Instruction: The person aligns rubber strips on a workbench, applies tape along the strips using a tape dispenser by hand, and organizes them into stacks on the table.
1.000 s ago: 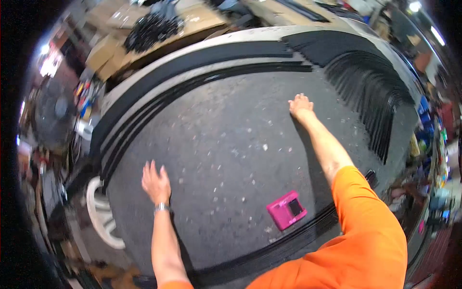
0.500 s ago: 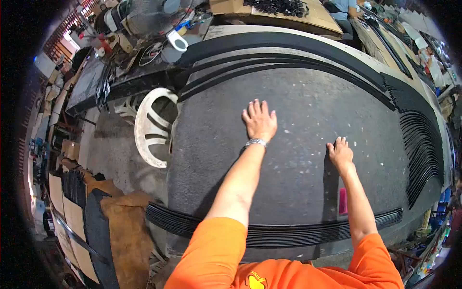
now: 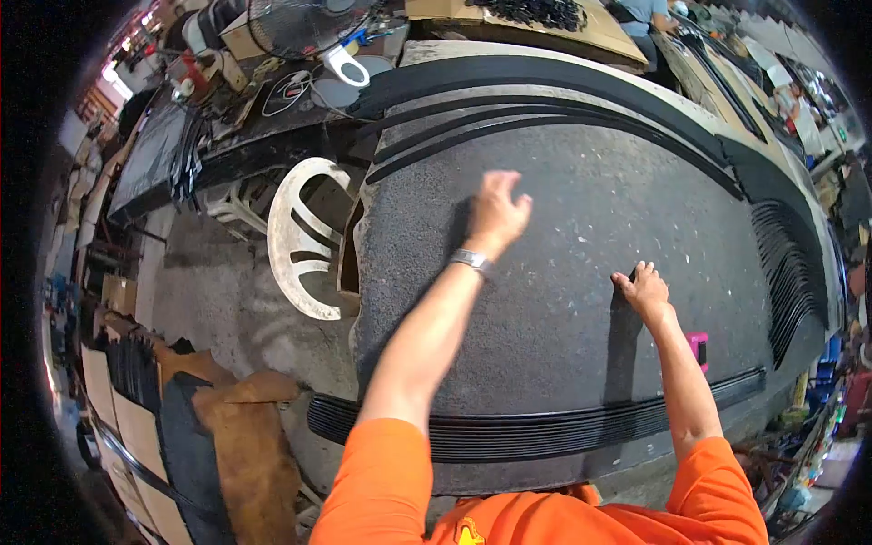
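Above the dark table [image 3: 545, 318] my left hand [image 3: 498, 211] is slightly blurred, its fingers apart and a bit curled, holding nothing; a metal watch is on that wrist. My right hand [image 3: 645, 289] hovers low over the table's right part, fingers apart, with nothing in it. A pink object [image 3: 698, 349] lies partly behind the right forearm. Long black strips [image 3: 536, 438] are lined up along the near edge. More black strips [image 3: 509, 113] curve along the far edge, and a fanned stack of black strips [image 3: 786, 272] lies at the right.
A white plastic chair [image 3: 289, 245] stands at the table's left edge. Brown hides [image 3: 250, 440] lie at the lower left. A fan [image 3: 304, 27] stands at the upper left. At the top right, a person in a grey-blue shirt [image 3: 640, 14] is beside a cardboard-covered table [image 3: 545, 36].
The view has swung left since the first frame. Lately my left hand has lifted and its fingers have curled from a flat spread. My right hand has barely moved over the table.
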{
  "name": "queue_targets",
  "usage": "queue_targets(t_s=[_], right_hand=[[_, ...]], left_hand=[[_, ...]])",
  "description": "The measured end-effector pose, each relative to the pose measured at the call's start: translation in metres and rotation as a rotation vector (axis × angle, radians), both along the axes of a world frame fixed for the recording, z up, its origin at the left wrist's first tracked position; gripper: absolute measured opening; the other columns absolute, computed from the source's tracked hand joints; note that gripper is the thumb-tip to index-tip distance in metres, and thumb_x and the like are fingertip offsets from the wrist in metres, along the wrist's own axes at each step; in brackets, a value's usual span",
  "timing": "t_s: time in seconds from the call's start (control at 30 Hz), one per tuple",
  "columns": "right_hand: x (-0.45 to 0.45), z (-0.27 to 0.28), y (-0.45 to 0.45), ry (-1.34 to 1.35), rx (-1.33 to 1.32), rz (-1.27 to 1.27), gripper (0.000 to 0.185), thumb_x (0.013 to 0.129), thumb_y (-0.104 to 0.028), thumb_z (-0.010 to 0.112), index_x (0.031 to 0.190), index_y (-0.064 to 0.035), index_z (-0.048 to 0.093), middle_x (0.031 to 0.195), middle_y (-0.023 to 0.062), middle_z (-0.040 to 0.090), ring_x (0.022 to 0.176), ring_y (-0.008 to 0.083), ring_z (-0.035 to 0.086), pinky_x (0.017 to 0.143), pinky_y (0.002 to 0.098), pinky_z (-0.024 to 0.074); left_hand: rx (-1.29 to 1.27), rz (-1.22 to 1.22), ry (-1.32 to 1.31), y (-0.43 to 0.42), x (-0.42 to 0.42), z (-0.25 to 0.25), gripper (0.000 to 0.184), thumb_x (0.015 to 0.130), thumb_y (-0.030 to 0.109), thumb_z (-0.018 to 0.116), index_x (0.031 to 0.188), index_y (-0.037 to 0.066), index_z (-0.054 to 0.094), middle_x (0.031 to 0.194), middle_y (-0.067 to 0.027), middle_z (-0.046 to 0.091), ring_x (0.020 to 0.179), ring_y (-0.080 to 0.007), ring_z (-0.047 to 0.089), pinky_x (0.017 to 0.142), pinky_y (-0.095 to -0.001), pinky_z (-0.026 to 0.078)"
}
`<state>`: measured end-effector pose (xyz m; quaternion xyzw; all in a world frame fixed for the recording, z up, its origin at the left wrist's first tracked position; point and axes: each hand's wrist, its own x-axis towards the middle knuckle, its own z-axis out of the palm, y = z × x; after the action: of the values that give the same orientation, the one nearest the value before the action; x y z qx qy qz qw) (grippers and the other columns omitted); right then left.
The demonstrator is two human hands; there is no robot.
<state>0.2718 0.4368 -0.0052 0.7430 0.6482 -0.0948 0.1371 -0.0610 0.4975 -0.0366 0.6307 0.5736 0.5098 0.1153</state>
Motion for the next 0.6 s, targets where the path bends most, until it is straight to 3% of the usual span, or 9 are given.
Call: queue_targets(t_s=[0.1, 0.27, 0.37, 0.47, 0.6], right_hand=[[0.002, -0.004, -0.001, 0.010, 0.000, -0.008, 0.094, 0.091, -0.066, 0.057, 0.148, 0.0074, 0.039, 0.154, 0.0318, 0.037, 0.142, 0.0417, 0.041, 0.112, 0.0490, 0.0413], [0.002, -0.002, -0.001, 0.003, 0.040, 0.038, 0.092, 0.092, -0.065, 0.056, 0.145, 0.0094, 0.042, 0.150, 0.0355, 0.040, 0.138, 0.0456, 0.044, 0.110, 0.0499, 0.0426], [0.000, 0.002, 0.004, 0.002, 0.008, 0.028, 0.093, 0.090, -0.065, 0.058, 0.144, 0.0093, 0.044, 0.149, 0.0362, 0.040, 0.137, 0.0457, 0.045, 0.110, 0.0495, 0.0430], [0.000, 0.004, 0.008, -0.011, -0.007, 0.029, 0.092, 0.088, -0.065, 0.062, 0.139, 0.0103, 0.048, 0.146, 0.0345, 0.045, 0.134, 0.0441, 0.050, 0.106, 0.0483, 0.0473], [-0.003, 0.012, 0.016, -0.028, -0.081, 0.006, 0.093, 0.086, -0.065, 0.063, 0.138, 0.0106, 0.049, 0.144, 0.0356, 0.047, 0.132, 0.0445, 0.051, 0.105, 0.0483, 0.0476]], left_hand=[[0.172, 0.213, 0.204, 0.014, -0.088, 0.035, 0.033, 0.079, 0.011, 0.071, 0.111, 0.010, 0.063, 0.112, -0.0139, 0.061, 0.109, -0.0333, 0.057, 0.096, -0.0465, 0.048], [-0.211, 0.420, 0.381, 0.055, -0.222, 0.030, 0.050, 0.079, 0.027, 0.075, 0.127, 0.018, 0.063, 0.127, -0.0109, 0.061, 0.124, -0.0335, 0.055, 0.102, -0.0511, 0.045], [-0.487, 0.332, 0.446, 0.070, -0.251, 0.034, 0.061, 0.078, 0.030, 0.076, 0.135, 0.020, 0.059, 0.133, -0.0082, 0.061, 0.128, -0.0315, 0.055, 0.102, -0.0542, 0.043], [-0.607, 0.201, 0.428, 0.091, -0.265, 0.031, 0.072, 0.073, 0.026, 0.072, 0.142, 0.019, 0.052, 0.129, -0.0101, 0.067, 0.124, -0.0276, 0.060, 0.102, -0.0486, 0.042], [-0.812, 0.029, 0.447, 0.113, -0.266, 0.042, 0.085, 0.071, 0.027, 0.071, 0.150, 0.020, 0.044, 0.125, -0.0097, 0.068, 0.120, -0.0286, 0.063, 0.104, -0.0448, 0.041]])
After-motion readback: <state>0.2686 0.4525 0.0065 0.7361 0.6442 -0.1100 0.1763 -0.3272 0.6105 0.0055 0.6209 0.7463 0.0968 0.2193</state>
